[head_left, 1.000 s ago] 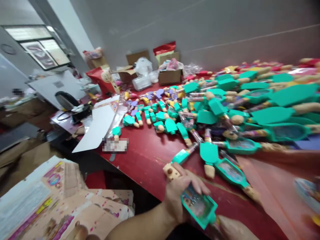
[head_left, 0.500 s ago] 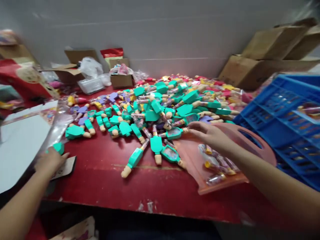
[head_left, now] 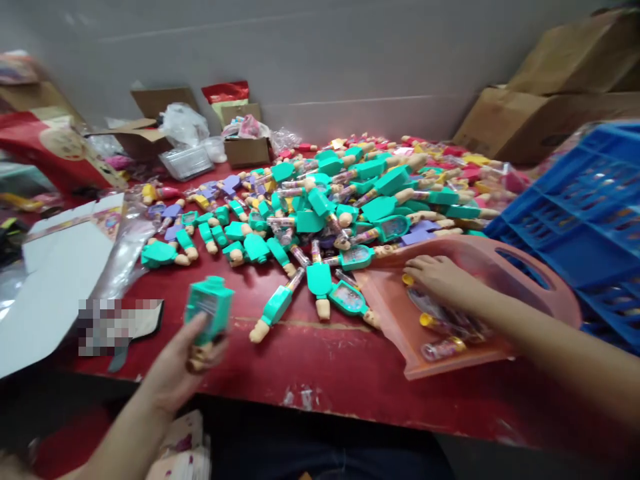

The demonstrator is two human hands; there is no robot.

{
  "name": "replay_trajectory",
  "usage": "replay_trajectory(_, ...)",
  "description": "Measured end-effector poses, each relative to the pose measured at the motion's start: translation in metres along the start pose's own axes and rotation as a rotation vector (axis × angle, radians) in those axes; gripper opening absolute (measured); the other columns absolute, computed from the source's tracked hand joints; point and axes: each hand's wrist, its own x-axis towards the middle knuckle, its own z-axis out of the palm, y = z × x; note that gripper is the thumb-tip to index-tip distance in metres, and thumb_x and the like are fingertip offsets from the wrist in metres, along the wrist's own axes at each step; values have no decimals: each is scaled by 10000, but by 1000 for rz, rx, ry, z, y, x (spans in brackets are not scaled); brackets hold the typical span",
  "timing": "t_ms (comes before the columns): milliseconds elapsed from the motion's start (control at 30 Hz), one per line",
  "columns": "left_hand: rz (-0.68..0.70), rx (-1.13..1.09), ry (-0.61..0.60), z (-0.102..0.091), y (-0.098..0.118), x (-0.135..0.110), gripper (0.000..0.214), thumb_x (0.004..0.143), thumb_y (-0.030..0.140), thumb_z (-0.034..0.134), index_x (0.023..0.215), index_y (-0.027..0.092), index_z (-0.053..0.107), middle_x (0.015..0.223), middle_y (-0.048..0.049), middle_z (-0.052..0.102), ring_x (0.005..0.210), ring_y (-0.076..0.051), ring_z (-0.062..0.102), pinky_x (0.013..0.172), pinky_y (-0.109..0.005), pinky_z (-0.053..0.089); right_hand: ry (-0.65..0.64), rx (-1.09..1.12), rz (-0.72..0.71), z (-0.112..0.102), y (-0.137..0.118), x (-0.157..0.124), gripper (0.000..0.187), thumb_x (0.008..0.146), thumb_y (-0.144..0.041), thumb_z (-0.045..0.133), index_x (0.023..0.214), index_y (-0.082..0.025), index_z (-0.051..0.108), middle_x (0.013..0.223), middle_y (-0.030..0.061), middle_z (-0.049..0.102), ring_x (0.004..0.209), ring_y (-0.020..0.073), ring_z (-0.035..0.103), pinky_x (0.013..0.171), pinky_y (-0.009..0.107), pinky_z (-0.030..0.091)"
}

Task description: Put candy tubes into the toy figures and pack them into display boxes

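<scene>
My left hand (head_left: 173,363) grips a teal plastic doll-shaped toy (head_left: 209,310) by its lower end, above the front of the red table (head_left: 320,393). My right hand (head_left: 440,280) rests inside a pink plastic tray (head_left: 385,313), its curled fingers over candy tubes with yellow caps (head_left: 440,337). The hand hides part of those tubes. Just left of the tray, a large heap of teal and lilac doll-shaped toys with beige plastic feet (head_left: 310,227) covers the middle of the table. Several of them lie close to the tray's edge.
A blue plastic crate (head_left: 565,233) stands at the right, against the tray's handle end. A white card sheet (head_left: 65,280) and a clear plastic bag (head_left: 125,260) lie at the left. Cardboard boxes (head_left: 545,127) and packaging stand along the wall.
My left hand has moved right and up, now holding the teal toy clear of the table. My right hand has slid from the tray's left edge onto the candy tubes.
</scene>
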Motion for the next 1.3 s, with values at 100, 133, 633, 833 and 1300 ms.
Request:
replay_trajectory(100,-35,205,-401,14,-36,-24,458,564,208,757,972,145,558,737,-73,656,594,-165,620,470,-184,439,41,98,6,-6,-35,-4,213,889,-255,390,869,-139,567,796,126,620,734,214,586,635,312,440)
replay_trajectory(133,-71,290,-522,17,-44,-29,503,574,231,764,1014,159,533,722,-54,647,576,-147,609,464,-170,419,34,149,-13,-10,-52,-11,255,920,-300,339,905,-152,547,751,92,612,660,182,578,579,277,432)
replay_trajectory(633,-206,999,-855,44,-80,-69,245,577,275,722,681,159,533,593,69,442,577,-74,373,505,-160,292,-88,98,-814,-36,-165,-86,367,960,-309,274,861,-152,590,610,20,558,504,148,482,455,308,301)
replay_trajectory(833,-148,1012,-766,31,-104,-90,149,622,215,669,682,180,537,591,82,421,563,-73,355,544,-174,295,-112,151,-771,-39,-180,-100,376,957,-305,254,821,-184,583,596,25,585,470,152,499,420,308,329)
replay_trajectory(1300,249,1489,-804,39,-89,-82,257,707,463,656,806,232,600,673,14,655,575,-160,580,478,-218,277,-1051,1148,274,-9,-176,-100,414,737,-580,555,731,-168,519,551,-35,432,455,71,333,401,187,233)
